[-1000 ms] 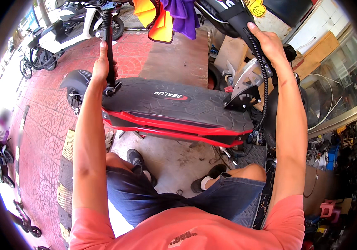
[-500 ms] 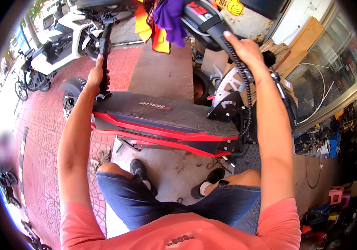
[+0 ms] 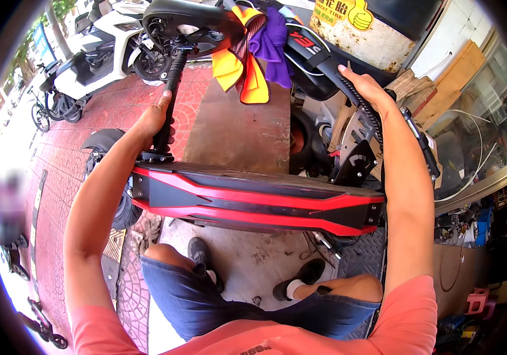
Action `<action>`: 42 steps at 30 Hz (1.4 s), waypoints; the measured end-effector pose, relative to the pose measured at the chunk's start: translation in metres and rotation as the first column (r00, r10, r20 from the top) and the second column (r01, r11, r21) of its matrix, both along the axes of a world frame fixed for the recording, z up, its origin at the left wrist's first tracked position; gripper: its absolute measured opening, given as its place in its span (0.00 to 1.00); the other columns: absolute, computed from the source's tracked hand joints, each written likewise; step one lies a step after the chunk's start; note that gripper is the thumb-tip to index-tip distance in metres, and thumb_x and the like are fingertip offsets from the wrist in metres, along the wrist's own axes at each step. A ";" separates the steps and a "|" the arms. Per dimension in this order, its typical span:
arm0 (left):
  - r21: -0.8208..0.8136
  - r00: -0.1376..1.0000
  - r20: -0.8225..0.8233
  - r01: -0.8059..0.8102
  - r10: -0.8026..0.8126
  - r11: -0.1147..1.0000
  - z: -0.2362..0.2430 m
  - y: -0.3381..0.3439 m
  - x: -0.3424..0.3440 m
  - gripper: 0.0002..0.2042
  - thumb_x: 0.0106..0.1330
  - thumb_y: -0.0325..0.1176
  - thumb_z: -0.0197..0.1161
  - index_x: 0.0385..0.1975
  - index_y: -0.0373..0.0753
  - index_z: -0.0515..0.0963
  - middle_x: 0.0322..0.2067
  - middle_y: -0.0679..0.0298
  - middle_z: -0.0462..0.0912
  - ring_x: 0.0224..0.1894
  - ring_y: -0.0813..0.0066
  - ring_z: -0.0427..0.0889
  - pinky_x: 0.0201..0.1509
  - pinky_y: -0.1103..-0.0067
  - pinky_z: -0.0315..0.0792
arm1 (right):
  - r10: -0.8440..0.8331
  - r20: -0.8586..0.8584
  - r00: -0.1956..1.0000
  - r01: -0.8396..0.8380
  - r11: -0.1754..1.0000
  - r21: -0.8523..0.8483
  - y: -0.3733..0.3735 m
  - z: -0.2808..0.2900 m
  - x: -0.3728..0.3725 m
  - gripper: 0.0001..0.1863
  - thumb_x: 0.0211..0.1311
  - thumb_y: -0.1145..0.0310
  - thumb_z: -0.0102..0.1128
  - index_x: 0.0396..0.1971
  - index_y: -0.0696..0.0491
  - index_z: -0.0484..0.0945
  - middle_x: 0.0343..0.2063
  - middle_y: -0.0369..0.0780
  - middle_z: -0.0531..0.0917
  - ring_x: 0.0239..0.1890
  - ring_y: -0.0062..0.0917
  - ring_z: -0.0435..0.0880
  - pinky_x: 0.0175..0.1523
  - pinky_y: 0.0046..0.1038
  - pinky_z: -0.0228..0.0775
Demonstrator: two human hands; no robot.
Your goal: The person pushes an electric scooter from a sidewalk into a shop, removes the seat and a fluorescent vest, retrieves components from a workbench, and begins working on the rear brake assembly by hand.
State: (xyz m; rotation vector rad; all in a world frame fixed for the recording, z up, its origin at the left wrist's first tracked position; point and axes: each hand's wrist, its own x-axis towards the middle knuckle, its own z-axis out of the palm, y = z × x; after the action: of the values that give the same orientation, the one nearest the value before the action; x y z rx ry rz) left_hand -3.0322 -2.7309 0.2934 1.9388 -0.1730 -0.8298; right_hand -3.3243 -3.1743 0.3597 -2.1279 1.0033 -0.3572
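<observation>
A black electric scooter with red side trim [image 3: 259, 204] stretches across in front of me, its side facing me. The top of its deck shows only as a thin strip. My left hand [image 3: 154, 121] is closed round the black seat post [image 3: 176, 74], below the black saddle [image 3: 188, 23]. My right hand [image 3: 366, 86] is closed on the scooter's black stem [image 3: 318, 56], beside a spiral-wrapped cable [image 3: 373, 121]; some of its fingers are hidden. The rear wheel [image 3: 104, 142] is at the left end, partly behind my left forearm.
Yellow-orange cloth [image 3: 256, 83] and purple cloth [image 3: 271, 47] hang beyond the scooter, above a brown board [image 3: 229, 127]. A white motor scooter [image 3: 96, 50] stands far left. Wood planks [image 3: 454, 86] lean at the right by a glass pane. My feet rest on a pale slab [image 3: 241, 254].
The scooter has tilted, so its side now faces me and the deck top is mostly out of sight. Both hands keep their hold. The view has shifted, showing more of the saddle.
</observation>
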 end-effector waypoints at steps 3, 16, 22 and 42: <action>0.064 1.000 -0.023 0.007 -0.006 0.998 -0.010 -0.004 0.022 0.39 0.67 0.77 0.47 0.41 0.37 0.72 0.26 0.56 0.77 0.21 0.57 0.79 0.28 0.54 0.75 | 0.064 -0.053 0.997 -0.062 0.997 0.050 -0.006 -0.012 0.025 0.46 0.62 0.26 0.57 0.51 0.60 0.85 0.40 0.43 0.85 0.38 0.26 0.80 0.42 0.30 0.72; 0.047 0.984 0.031 0.175 -0.177 0.983 -0.019 -0.046 0.033 0.37 0.69 0.72 0.52 0.41 0.34 0.73 0.22 0.55 0.79 0.22 0.59 0.82 0.28 0.64 0.79 | 0.248 -0.164 0.955 -0.294 0.862 -0.413 -0.060 -0.039 -0.011 0.40 0.74 0.34 0.45 0.63 0.57 0.78 0.59 0.53 0.81 0.60 0.38 0.82 0.65 0.38 0.70; 0.577 0.489 0.711 0.005 -0.505 0.817 0.006 -0.020 0.064 0.30 0.70 0.62 0.58 0.49 0.35 0.81 0.36 0.53 0.87 0.38 0.60 0.87 0.44 0.63 0.79 | 0.204 0.061 0.977 -0.108 0.722 -0.683 0.102 0.016 -0.110 0.37 0.66 0.40 0.59 0.55 0.63 0.79 0.48 0.56 0.85 0.52 0.50 0.84 0.58 0.41 0.75; 0.535 0.000 0.811 0.404 -0.585 0.742 0.019 -0.114 -0.265 0.38 0.77 0.66 0.40 0.67 0.39 0.74 0.61 0.47 0.80 0.65 0.50 0.77 0.67 0.68 0.67 | -0.844 -0.417 0.336 0.854 0.460 -0.243 0.440 -0.482 -0.601 0.41 0.55 0.53 0.74 0.67 0.50 0.67 0.59 0.47 0.76 0.64 0.44 0.73 0.64 0.47 0.68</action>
State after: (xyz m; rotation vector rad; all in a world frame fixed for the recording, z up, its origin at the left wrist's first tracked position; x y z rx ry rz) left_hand -3.2968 -2.8451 0.3122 2.2827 -1.7699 0.2095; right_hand -3.9250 -2.7344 -0.1227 -1.4609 2.4387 -0.2788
